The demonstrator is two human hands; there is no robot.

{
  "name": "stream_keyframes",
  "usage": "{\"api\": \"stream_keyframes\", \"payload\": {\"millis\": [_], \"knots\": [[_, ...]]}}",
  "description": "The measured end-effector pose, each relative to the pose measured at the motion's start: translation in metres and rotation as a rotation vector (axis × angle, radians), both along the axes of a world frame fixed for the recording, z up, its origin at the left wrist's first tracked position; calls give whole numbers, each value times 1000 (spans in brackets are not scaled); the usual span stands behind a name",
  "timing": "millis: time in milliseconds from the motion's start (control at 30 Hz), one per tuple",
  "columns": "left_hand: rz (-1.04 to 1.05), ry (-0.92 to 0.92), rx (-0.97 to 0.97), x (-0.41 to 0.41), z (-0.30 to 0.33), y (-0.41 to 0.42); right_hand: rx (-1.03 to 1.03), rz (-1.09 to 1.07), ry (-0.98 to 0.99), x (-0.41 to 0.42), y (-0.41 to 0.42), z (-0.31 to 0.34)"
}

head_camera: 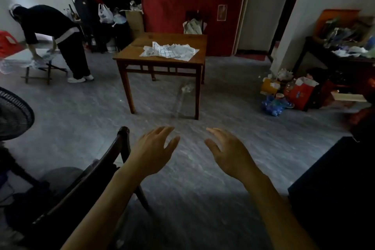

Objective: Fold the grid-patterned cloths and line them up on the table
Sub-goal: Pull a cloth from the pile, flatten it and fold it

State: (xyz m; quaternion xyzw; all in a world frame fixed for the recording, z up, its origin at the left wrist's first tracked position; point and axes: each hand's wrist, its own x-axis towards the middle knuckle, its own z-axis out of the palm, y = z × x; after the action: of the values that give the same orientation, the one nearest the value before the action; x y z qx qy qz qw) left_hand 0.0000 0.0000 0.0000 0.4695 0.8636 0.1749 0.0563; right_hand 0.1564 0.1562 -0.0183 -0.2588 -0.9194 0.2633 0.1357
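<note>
White grid-patterned cloths (169,51) lie crumpled in a loose heap on a brown wooden table (129,53) across the room, well ahead of me. My left hand (153,151) and my right hand (228,153) are stretched out in front of me over the grey floor, far short of the table. Both hands are empty, palms down, with the fingers spread apart.
A dark wooden chair (113,156) stands just left of my left arm, a fan (14,113) beyond it. A person in black (58,36) bends over a small table at the far left. Bags and clutter (292,93) sit on the floor at the right, beside a dark cabinet (334,189).
</note>
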Motion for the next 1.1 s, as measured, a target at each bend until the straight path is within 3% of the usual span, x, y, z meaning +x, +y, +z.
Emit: {"api": "stream_keyframes", "payload": {"millis": [400,700,1100], "knots": [[15,-92,-3,-138,-35,49,4,38,-155,-146,47,-21],[-25,-124,11,-259,-40,98,-12,-17,-165,-259,91,-11],[13,-102,35,-373,-65,214,-57,-55,-171,-362,221,-42]]}}
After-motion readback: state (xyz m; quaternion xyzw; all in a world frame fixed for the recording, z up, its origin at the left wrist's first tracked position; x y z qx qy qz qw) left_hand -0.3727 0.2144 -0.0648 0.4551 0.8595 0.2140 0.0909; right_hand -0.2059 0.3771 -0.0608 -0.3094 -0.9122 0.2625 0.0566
